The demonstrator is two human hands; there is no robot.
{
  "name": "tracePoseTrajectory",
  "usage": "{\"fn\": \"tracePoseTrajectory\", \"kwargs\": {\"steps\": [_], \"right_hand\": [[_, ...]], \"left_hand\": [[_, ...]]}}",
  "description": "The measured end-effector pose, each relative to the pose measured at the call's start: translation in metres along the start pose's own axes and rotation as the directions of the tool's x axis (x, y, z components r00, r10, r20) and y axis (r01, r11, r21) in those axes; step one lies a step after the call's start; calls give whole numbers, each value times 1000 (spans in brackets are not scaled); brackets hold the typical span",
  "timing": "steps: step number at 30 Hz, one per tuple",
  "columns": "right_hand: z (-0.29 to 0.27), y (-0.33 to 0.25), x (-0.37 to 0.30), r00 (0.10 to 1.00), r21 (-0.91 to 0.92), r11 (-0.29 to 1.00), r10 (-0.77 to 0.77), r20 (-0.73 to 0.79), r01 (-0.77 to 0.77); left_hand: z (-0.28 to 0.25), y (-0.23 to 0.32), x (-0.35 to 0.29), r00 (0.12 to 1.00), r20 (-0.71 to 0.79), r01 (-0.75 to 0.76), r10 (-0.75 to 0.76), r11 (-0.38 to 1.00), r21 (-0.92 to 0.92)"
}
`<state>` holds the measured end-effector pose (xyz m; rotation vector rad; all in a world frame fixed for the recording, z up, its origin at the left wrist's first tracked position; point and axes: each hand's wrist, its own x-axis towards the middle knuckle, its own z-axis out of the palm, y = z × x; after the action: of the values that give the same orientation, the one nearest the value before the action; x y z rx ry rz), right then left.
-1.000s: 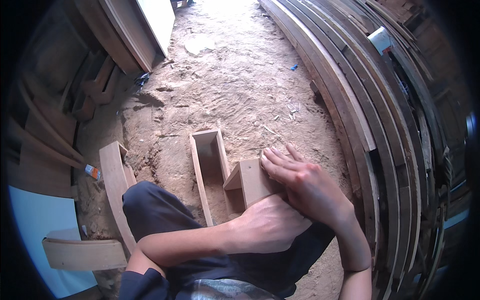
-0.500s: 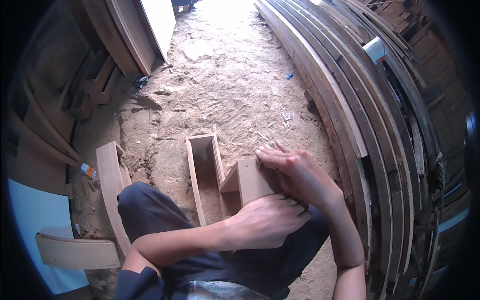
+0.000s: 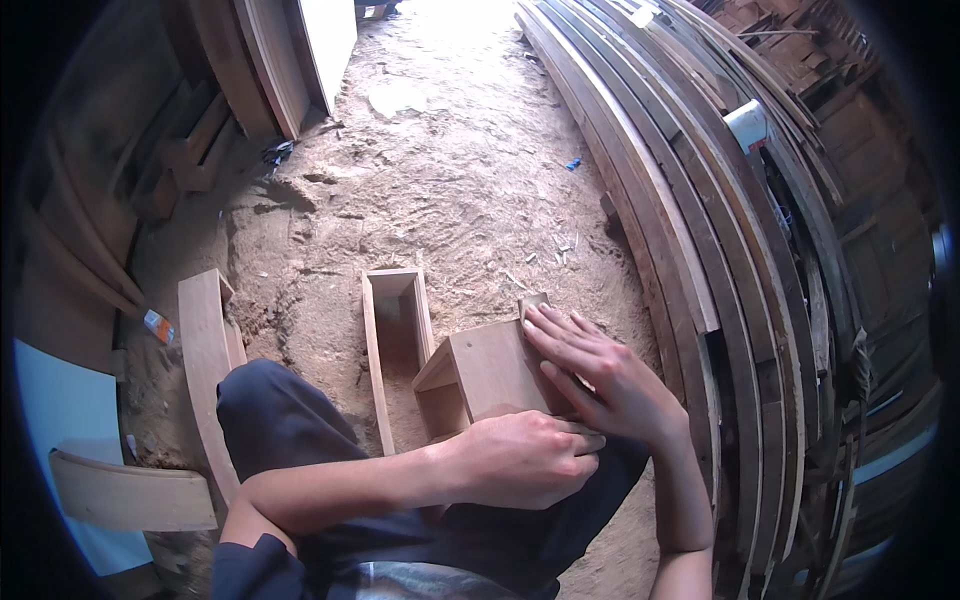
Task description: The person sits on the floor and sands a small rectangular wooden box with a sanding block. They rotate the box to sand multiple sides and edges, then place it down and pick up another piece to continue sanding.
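A light-brown wooden box (image 3: 500, 367) lies tilted across my lap, its open side facing left and a small hole near its upper left corner. My left hand (image 3: 525, 458) is closed over the box's near edge, fingers curled and partly hidden. On the box's right part my right hand (image 3: 598, 375) presses a small brown piece of sandpaper (image 3: 535, 301), which shows past its fingertips. Left of this box, a second open, narrow wooden box (image 3: 370, 345) rests on the ground.
Long stacked planks (image 3: 690, 230) run along the right side. A wooden piece (image 3: 203, 350) stands by my left knee, with a curved board (image 3: 135, 492) and a white panel (image 3: 65, 410) farther left. Sawdust covers the ground (image 3: 440, 180).
My right hand has slid over the box and its fingers lie flatter, with the sandpaper now showing. The box has turned slightly and sits a little lower and farther left in view.
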<state>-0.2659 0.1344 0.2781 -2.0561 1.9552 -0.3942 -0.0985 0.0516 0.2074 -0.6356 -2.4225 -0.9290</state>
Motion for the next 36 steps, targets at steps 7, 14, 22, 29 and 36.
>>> {"fn": "tracePoseTrajectory", "kwargs": {"steps": [7, 14, 22, 29, 36], "right_hand": [[16, -2, 20, 1000, -130, 991, 1, 1, -1], [5, -5, 14, 998, -175, 983, -52, 45, 60], [4, -9, 18, 996, -128, 989, -71, 46, 76], [8, -11, 36, 999, -59, 997, -40, 28, 41], [-16, -5, -6, 993, -2, 1000, 26, 111, -26]], "left_hand": [[-4, 2, 2, 989, 62, 144, -137, 982, -121], [5, 0, 2, 993, 11, 121, -121, 989, -85], [-14, 1, 4, 985, 133, 116, -111, 993, -28], [-7, 0, 0, 989, 53, 142, -138, 987, -79], [-14, -2, 1, 989, 75, 134, -128, 987, -92]]}}
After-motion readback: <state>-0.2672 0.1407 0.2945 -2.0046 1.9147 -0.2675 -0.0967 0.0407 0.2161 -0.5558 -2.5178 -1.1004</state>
